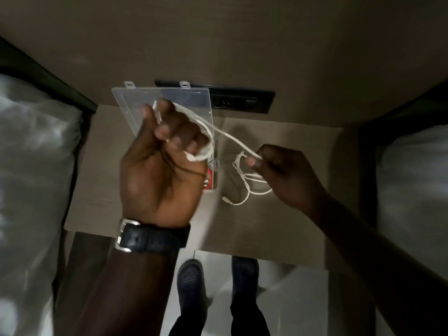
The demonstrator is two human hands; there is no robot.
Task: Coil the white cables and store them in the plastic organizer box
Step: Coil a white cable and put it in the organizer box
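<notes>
My left hand [162,163] is raised above the table with its fingers curled, and loops of a white cable [232,139] are wound around them. The cable runs taut to the right, where my right hand [278,170] pinches it between thumb and finger. Below that hand the rest of the cable [244,187] lies in loose loops on the table, its connector end pointing left. The clear plastic organizer box [135,100] stands open behind my left hand, lid up; most of its tray is hidden, with something red showing inside.
A grey-brown bedside table [291,226] holds everything. A black socket panel [242,100] sits on the wall behind. White bedding [31,154] lies at the left and white bedding [417,190] at the right. My dark shoes [191,277] stand on the pale floor below.
</notes>
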